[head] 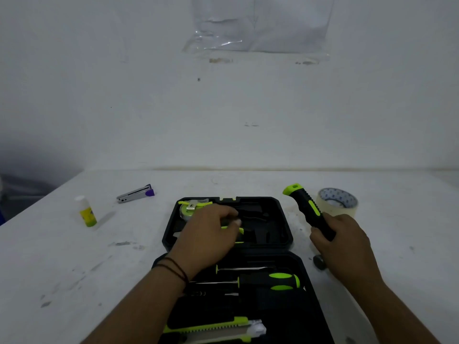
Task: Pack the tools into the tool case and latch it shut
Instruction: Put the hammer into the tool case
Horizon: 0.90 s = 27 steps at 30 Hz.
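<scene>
Two hands over one open case

I see a scuffed white table (74, 256) against a white wall. My left hand (208, 234) curls on a green-black tool inside the open tool case (285, 234); my right hand (345, 239) grips one hammer handle (308, 209) beside it. One tape roll (340, 202), one glue bottle (87, 212).

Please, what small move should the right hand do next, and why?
Probably carry the hammer over the open tool case and lay it in an empty slot: the right hand grips its handle beside the case, while the left hand works inside.
</scene>
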Tool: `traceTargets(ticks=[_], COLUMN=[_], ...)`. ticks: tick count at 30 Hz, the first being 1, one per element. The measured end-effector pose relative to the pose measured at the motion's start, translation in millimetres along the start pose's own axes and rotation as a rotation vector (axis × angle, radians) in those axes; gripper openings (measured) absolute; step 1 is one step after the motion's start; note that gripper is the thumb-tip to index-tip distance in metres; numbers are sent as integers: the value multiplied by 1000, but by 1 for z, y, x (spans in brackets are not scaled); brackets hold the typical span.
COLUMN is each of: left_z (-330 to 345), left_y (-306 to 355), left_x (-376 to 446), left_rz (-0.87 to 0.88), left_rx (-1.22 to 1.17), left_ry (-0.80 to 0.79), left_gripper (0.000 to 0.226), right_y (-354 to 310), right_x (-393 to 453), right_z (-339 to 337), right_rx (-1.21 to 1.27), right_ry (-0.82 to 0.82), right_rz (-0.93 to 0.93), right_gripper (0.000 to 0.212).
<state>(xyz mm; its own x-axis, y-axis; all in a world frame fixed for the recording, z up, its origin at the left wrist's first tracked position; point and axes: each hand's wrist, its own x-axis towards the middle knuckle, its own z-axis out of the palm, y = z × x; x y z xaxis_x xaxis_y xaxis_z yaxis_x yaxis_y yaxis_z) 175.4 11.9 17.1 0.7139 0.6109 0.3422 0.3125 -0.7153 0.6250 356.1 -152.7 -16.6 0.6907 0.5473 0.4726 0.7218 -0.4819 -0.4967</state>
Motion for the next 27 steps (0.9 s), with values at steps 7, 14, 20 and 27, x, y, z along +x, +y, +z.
traceTargets(ticks=[7,14,20,27], left_z=[13,19,20,16], left_y=[-33,-45,-51,-53], left_x=[25,24,28,29], left_rz=[34,46,12,-158], left_rx=[80,62,4,-86], left_ry=[210,242,300,418], left_gripper=[27,24,27,39], right_y=[-1,-5,-15,-41], right_x=[-2,-1,3,27], right_z=[2,1,-11,-17], right_rx=[36,44,-69,-157], right_ry=[-28,-83,-83,-104], right_rz=[-25,-44,-169,-343], right_gripper=[10,33,36,35])
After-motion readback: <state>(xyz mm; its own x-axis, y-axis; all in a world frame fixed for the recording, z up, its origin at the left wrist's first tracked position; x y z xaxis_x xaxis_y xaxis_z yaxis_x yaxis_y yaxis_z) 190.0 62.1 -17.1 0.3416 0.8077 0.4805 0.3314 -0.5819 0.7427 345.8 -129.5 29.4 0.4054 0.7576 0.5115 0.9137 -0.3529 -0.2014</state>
